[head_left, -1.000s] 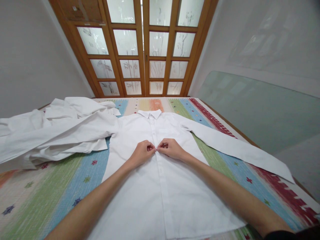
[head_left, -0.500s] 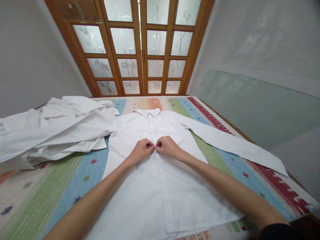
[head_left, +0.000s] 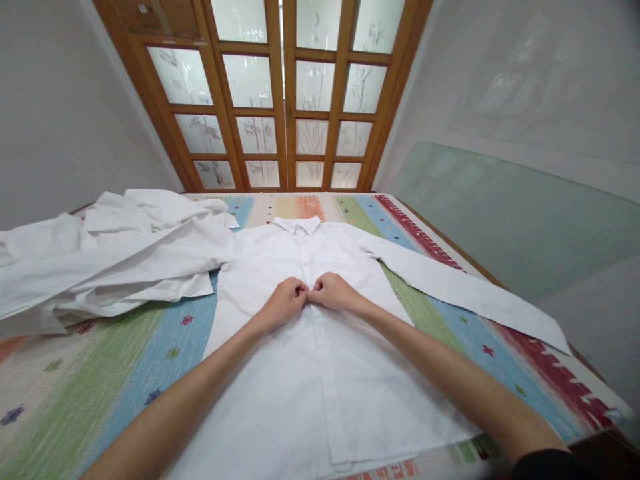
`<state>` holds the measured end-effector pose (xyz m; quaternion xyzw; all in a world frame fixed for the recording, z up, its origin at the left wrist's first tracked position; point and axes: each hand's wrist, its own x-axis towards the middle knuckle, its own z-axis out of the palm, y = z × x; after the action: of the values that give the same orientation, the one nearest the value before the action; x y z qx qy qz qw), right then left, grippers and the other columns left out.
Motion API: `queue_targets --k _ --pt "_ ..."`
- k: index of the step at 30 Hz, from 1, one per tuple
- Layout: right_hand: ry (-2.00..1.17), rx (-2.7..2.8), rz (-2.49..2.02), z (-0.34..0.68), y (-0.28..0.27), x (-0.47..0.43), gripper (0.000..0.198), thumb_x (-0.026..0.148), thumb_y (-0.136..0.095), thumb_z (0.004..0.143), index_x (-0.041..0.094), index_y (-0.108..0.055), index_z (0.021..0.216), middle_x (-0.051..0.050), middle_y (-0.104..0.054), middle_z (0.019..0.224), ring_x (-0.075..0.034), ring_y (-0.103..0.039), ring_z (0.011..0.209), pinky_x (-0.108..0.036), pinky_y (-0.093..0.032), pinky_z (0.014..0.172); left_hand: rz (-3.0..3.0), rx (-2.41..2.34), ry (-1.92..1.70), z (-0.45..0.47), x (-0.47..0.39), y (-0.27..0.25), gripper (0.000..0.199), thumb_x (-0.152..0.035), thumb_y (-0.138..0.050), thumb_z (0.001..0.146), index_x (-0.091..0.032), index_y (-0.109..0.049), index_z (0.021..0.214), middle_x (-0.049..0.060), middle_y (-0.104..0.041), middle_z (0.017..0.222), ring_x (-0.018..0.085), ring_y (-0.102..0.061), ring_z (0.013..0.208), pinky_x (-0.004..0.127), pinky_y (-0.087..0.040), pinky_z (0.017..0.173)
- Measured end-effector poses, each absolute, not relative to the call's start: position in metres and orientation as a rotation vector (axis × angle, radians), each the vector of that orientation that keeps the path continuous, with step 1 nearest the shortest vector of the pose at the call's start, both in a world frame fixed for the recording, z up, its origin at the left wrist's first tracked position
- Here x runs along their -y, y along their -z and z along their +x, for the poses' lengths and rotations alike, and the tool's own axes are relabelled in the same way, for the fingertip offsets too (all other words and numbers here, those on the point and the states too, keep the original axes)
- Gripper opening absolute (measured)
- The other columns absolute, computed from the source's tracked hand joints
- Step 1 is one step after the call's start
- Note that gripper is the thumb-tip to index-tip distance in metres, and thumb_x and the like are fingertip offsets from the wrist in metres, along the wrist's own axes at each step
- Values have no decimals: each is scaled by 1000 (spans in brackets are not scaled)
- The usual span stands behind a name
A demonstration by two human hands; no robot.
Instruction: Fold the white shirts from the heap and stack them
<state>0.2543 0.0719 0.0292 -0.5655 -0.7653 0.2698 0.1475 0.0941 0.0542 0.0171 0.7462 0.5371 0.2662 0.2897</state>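
A white button-up shirt (head_left: 270, 393) lies front side up, its collar (head_left: 299, 225) at the far end and its right-hand sleeve (head_left: 465, 293) stretched out to the side. Halfway down the front placket, my left hand (head_left: 286, 300) pinches the cloth edge. My right hand (head_left: 333, 291) pinches the placket right beside it, and the fingertips of both hands meet. Small buttons show above the hands. Whatever button or buttonhole sits between my fingers is hidden.
A heap of crumpled white clothes (head_left: 115, 253) lies on the left, against the shirt. Beneath is a colourful striped cloth (head_left: 135, 373) covering the table. A frosted glass panel (head_left: 500, 213) leans along the right wall. Wooden doors with glass panes (head_left: 285, 113) stand beyond the far edge.
My right fingertips have shifted slightly left, closer against my left fingers. Both hands stay at the same place on the placket, and the shirt lies as before.
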Motion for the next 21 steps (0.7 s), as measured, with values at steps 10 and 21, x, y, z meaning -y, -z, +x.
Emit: queue_targets --k 10,21 --pt "-753 2156 -1533 257 -23 -71 20 27 -63 76 13 -67 63 -1 -64 59 -11 -56 59 -21 -33 55 1986 -1446 -761 95 -53 -17 13 -15 -52 76 -17 -65 75 0 -63 69 15 -57 65 26 -44 65" --pt "-845 2200 -1375 264 -20 -77 13 20 -61 76 14 -66 66 -1 -65 62 -11 -55 59 -20 -35 56 2122 -1514 -664 93 -52 -19 14 -22 -52 81 -18 -65 77 3 -64 78 17 -58 75 29 -42 71"
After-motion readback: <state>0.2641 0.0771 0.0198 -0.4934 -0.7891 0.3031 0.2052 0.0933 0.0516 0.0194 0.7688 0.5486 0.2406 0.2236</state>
